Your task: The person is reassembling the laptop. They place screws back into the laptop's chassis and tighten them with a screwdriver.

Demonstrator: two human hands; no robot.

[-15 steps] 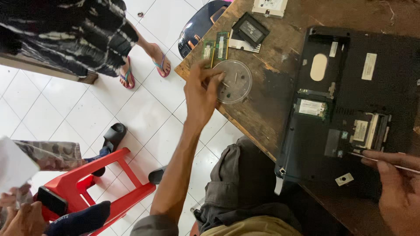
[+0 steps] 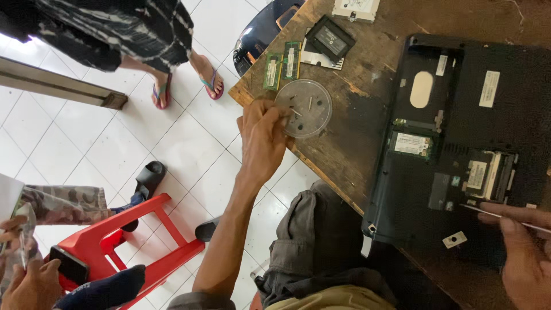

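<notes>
Your left hand (image 2: 261,138) pinches closed at the near rim of the clear dish (image 2: 304,108), just beyond its fingertips, while your right hand (image 2: 525,252), well apart, clamps a thin tool (image 2: 488,213).

Left hand (image 2: 261,138) reaching over clear round dish (image 2: 304,108) at wooden table (image 2: 356,143) edge, fingertips pinching at small screws inside. Right hand (image 2: 525,258) gripping thin metal tool (image 2: 488,213), tip lying over opened black laptop base (image 2: 459,143). Two green memory modules (image 2: 281,66) lying just beyond dish.

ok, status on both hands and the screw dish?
Left hand fingertips at rim of clear round dish, small screws inside. Right hand holds thin tool over opened laptop. Memory sticks beside dish.
</notes>
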